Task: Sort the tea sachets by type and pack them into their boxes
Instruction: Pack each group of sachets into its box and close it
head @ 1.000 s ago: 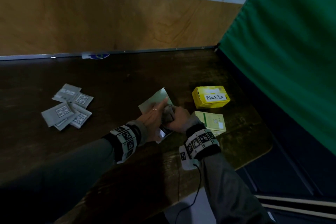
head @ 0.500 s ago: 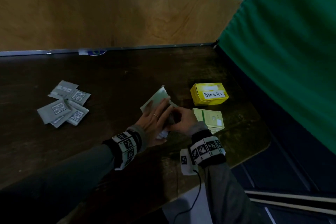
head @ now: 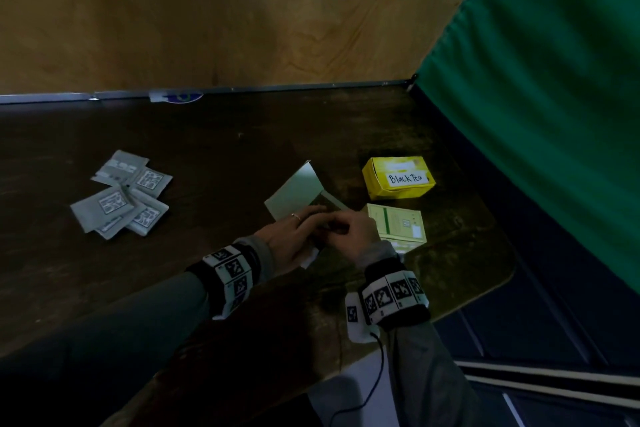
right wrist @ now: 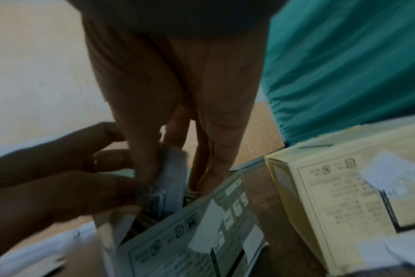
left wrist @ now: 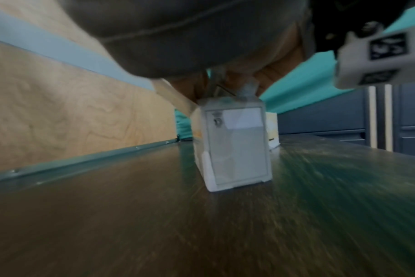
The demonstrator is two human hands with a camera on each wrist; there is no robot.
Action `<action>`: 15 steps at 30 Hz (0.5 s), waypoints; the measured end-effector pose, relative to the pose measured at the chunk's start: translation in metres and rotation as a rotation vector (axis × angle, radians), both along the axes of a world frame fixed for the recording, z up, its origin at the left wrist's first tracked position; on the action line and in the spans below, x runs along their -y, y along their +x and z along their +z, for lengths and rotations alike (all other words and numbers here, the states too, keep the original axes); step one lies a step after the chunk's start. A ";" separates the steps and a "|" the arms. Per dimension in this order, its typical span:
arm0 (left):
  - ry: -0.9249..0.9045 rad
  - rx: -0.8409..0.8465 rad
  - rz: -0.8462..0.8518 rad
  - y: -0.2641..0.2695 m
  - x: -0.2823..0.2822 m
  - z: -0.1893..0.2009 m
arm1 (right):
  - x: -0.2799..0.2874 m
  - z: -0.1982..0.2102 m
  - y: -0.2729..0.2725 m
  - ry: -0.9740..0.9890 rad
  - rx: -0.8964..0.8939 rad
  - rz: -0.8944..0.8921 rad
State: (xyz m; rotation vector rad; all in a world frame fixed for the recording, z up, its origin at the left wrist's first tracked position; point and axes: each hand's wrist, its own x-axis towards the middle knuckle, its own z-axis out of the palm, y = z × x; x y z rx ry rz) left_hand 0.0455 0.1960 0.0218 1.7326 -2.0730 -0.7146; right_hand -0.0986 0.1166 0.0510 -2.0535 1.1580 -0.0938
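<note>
Both hands are bunched together over an open pale box (head: pixel 294 192) standing in the middle of the dark wooden table (head: pixel 225 149), its lid flap tilted up toward the wall. The right hand (head: pixel 349 230) has its thumb and fingers pinched on a small bundle of grey tea sachets (right wrist: pixel 171 180), and the bundle sits right at the mouth of the box, partly down inside it. The left hand (head: pixel 291 236) is pressed up against the box and the sachets from the other side with fingers bent around them, though how firmly it's actually holding I can't tell, too blurry.

Just right of the hands there's a light green box (head: pixel 398 224) lying flat, and behind that a yellow box (head: pixel 398 178) with a handwritten "Black Tea" label. Well off to the left, a loose pile of grey sachets (head: pixel 121 194) is lying on the table, overlapping each other.
</note>
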 end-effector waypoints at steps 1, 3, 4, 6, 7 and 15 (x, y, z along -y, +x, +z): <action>0.020 -0.046 0.035 0.001 0.002 -0.001 | 0.000 -0.003 0.000 -0.040 -0.027 -0.003; 0.098 -0.114 0.113 0.004 0.008 -0.004 | 0.003 -0.007 0.001 -0.185 -0.112 0.002; 0.107 -0.143 0.140 0.006 0.009 -0.007 | 0.004 -0.009 0.003 -0.249 -0.165 0.022; 0.060 -0.196 0.178 0.009 0.009 -0.012 | 0.007 -0.012 0.009 -0.302 -0.277 0.090; 0.034 -0.214 0.189 0.010 0.009 -0.013 | 0.006 -0.014 0.013 -0.304 -0.322 0.127; -0.101 0.108 0.088 0.009 0.008 -0.016 | 0.017 -0.016 0.013 -0.107 -0.122 0.085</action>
